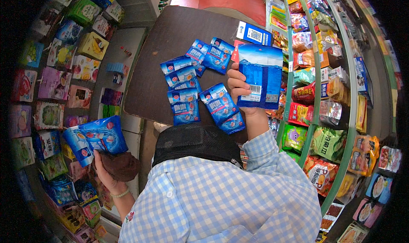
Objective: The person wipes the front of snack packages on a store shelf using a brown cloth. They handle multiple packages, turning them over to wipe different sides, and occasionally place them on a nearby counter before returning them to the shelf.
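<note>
My left hand (105, 176), off to the left beside the hanging snack packets, grips a blue candy packet (97, 137) with its printed front up. A bunched dark brown cloth (121, 167) is in the same hand, below the packet. Over the table's right side, my right hand (238, 81) holds another blue packet (260, 73) upright, its back with a barcode towards me. Several matching blue packets lie on the dark table (150, 92), among them an overlapping group (180, 76), a pair at the back (219, 55) and a pair near the front (217, 103).
Hanging snack packets (84, 70) line a rack on the left. Green-edged shelves (314, 67) full of bagged snacks stand close on the right. A sign with a printed code (255, 35) lies at the table's back right. A black mesh bag (195, 145) sits at my waist.
</note>
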`<action>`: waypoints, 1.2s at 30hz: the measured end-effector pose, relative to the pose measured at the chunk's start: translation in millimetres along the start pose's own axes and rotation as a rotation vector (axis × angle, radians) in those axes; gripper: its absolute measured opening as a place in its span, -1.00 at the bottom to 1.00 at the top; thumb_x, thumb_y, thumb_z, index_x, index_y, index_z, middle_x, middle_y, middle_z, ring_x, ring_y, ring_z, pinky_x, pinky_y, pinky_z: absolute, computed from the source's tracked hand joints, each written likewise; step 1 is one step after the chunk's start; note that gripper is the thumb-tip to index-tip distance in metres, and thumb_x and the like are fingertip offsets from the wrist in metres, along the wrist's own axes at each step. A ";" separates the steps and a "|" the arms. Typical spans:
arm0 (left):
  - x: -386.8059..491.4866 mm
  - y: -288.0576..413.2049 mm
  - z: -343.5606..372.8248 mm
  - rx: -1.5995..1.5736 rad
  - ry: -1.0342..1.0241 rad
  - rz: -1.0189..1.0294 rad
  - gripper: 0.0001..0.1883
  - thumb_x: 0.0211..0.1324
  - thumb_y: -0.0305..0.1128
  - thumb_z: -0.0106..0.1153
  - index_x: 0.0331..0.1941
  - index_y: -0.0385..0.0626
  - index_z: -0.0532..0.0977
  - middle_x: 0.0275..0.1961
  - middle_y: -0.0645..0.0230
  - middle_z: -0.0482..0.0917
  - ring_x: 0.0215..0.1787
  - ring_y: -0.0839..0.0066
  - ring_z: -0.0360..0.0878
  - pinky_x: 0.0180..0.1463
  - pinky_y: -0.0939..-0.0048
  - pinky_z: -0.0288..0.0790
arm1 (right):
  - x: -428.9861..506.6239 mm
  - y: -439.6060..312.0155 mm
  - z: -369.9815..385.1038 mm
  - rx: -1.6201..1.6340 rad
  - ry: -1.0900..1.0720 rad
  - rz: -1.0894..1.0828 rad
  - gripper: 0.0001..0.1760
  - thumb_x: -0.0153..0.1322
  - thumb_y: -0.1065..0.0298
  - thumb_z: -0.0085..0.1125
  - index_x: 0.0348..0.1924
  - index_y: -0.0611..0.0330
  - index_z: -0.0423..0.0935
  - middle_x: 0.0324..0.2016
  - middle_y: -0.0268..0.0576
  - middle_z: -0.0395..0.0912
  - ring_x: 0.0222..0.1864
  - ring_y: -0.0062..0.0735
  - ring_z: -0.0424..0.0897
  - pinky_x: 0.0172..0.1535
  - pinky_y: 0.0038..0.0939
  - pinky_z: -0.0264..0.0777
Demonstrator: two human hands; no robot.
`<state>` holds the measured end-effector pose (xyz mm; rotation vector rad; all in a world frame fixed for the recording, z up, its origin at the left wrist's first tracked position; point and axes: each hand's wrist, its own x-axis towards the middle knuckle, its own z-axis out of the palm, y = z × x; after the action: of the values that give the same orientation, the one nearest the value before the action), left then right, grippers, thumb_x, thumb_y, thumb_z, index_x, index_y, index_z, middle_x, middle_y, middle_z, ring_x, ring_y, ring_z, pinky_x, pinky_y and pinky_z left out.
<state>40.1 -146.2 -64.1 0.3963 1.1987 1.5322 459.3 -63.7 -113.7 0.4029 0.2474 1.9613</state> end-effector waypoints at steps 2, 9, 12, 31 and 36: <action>0.9 -1.4 -3.0 -0.021 0.001 -0.003 -0.53 0.33 -0.13 0.07 0.20 -0.12 0.34 0.16 0.26 0.49 0.13 0.27 0.51 0.14 0.15 0.45 | 1.1 -1.6 -3.4 0.013 -0.002 0.019 -0.51 0.52 0.19 -0.14 0.08 0.53 0.30 -0.41 -0.17 0.24 -0.43 -0.42 0.29 -0.44 -0.47 0.31; 0.3 -4.1 -10.8 -0.007 0.091 0.037 -0.56 0.32 -0.17 0.10 0.19 -0.11 0.35 0.14 0.29 0.51 0.11 0.31 0.52 0.15 0.19 0.44 | -4.9 -14.2 -14.2 -0.171 0.139 -0.078 -0.50 0.51 0.15 -0.07 0.07 0.49 0.30 -0.38 -0.15 0.30 -0.42 -0.43 0.32 -0.43 -0.46 0.33; 4.8 -6.7 -14.8 0.012 0.126 0.040 -0.53 0.33 -0.10 0.05 0.16 -0.16 0.41 0.11 0.24 0.55 0.03 0.26 0.58 0.05 0.18 0.50 | -36.8 -75.7 -57.0 -0.537 0.319 -0.243 -0.54 0.51 0.15 -0.01 0.06 0.41 0.30 -0.37 -0.18 0.35 -0.43 -0.47 0.36 -0.41 -0.46 0.35; -4.0 8.9 4.9 0.054 0.159 0.066 -0.51 0.31 -0.16 0.11 0.22 -0.15 0.33 0.14 0.29 0.50 0.10 0.34 0.52 0.13 0.23 0.44 | 89.8 -86.7 -165.3 -3.374 0.728 -0.245 -0.52 0.39 0.38 0.06 0.19 -0.14 0.41 0.34 0.16 0.15 0.32 0.25 0.23 0.27 0.29 0.08; -1.2 3.8 -4.7 0.028 0.168 0.081 -0.52 0.32 -0.16 0.09 0.20 -0.16 0.34 0.13 0.28 0.50 0.11 0.34 0.52 0.13 0.22 0.44 | 85.6 -114.0 -128.5 -2.829 0.478 -0.868 -0.54 0.26 0.67 -0.06 0.03 0.23 0.43 0.11 0.16 0.41 0.18 0.13 0.40 0.23 -0.16 0.29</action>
<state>34.8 -149.0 -62.6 0.3436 1.3497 1.6452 473.2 62.4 -257.8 -1.6311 -1.5889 0.0747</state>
